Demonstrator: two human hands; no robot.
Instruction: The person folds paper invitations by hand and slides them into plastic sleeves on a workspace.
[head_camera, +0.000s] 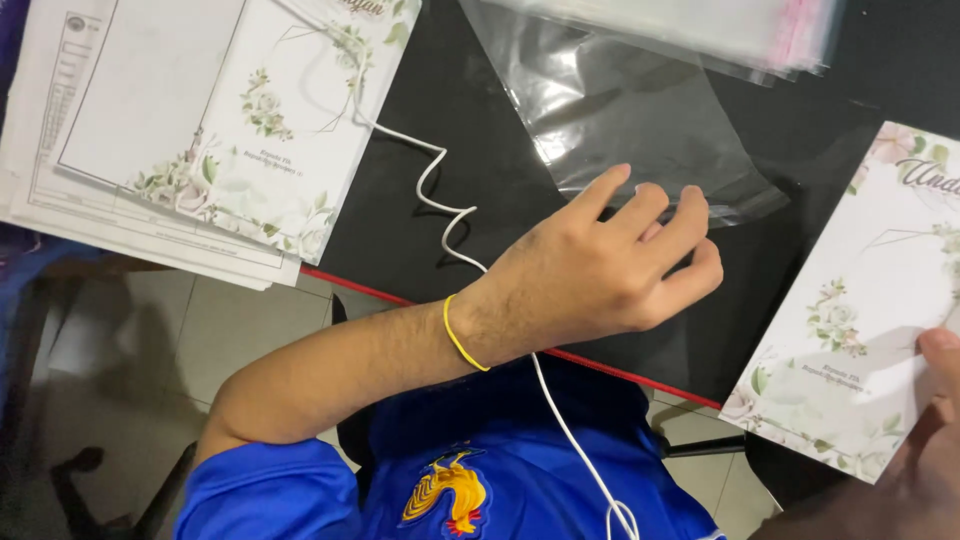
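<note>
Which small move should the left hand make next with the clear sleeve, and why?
Probably pinch the sleeve's near edge and lift it open. The left hand already rests its fingertips on that edge, while the right hand holds a floral card beside it, apparently not yet inside.

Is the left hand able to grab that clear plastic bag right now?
Probably yes. The left hand already rests its fingertips on the near edge of the clear bag, and nothing lies between them on the black table.
</note>
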